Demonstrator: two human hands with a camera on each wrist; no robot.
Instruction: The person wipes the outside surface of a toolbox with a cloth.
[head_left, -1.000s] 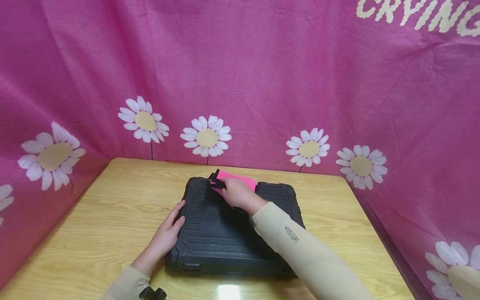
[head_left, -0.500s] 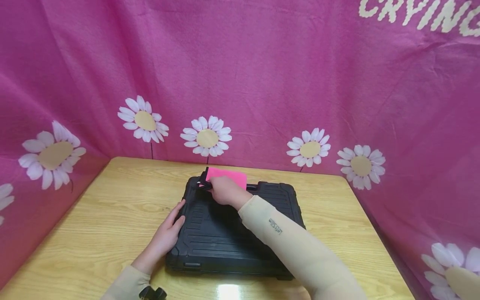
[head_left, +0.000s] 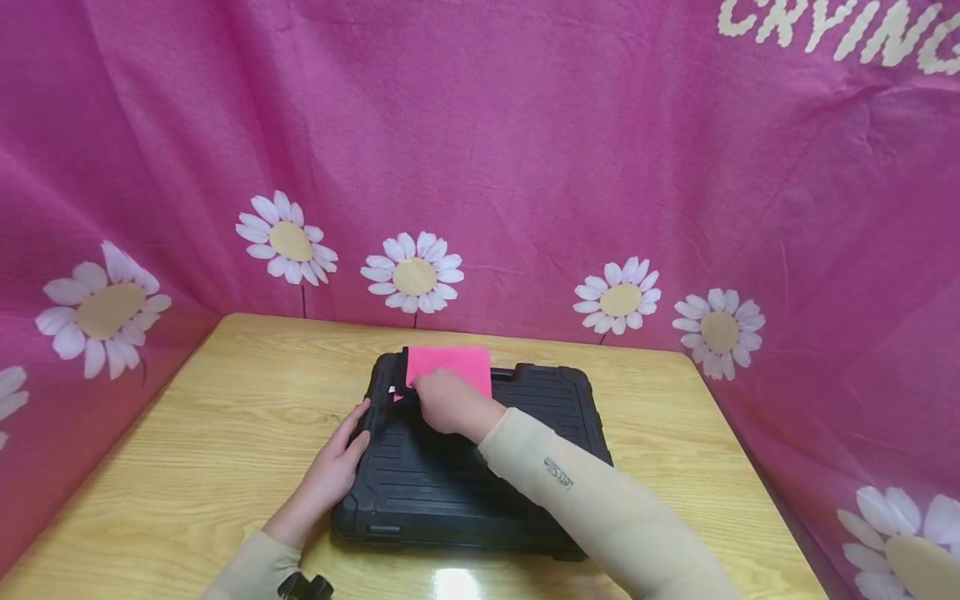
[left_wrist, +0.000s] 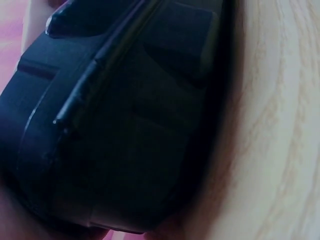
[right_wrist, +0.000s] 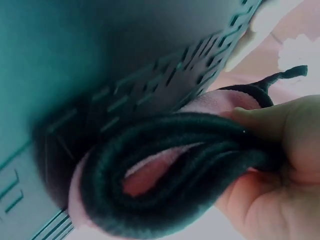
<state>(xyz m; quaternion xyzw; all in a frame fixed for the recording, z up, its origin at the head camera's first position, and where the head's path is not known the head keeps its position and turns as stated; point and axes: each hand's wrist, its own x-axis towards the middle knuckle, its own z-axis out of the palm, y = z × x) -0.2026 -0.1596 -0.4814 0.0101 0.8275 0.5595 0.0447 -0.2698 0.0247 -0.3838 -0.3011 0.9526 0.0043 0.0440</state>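
Note:
A black ribbed plastic case [head_left: 442,492] lies flat on the wooden table, its handle towards the far side. My left hand [head_left: 339,458] rests against the case's left side, fingers extended; in the left wrist view the dark side of the case [left_wrist: 135,130] fills most of the picture. Over the far left part of the lid, my right hand [head_left: 450,404] grips a folded pink cloth [head_left: 453,362] with black edging. The right wrist view shows the cloth's black edge [right_wrist: 145,220] folded into a loop, pinched between thumb and fingers, close to the lid.
The light wooden table [head_left: 255,392] extends on both sides of the case. A pink curtain [head_left: 510,167] with printed daisies hangs behind it and along both sides. The case's handle [head_left: 504,374] shows just right of the cloth.
My right hand has moved left across the lid with the pink cloth, then slightly nearer to me. More of the cloth lies in view now. The left hand and case have stayed put.

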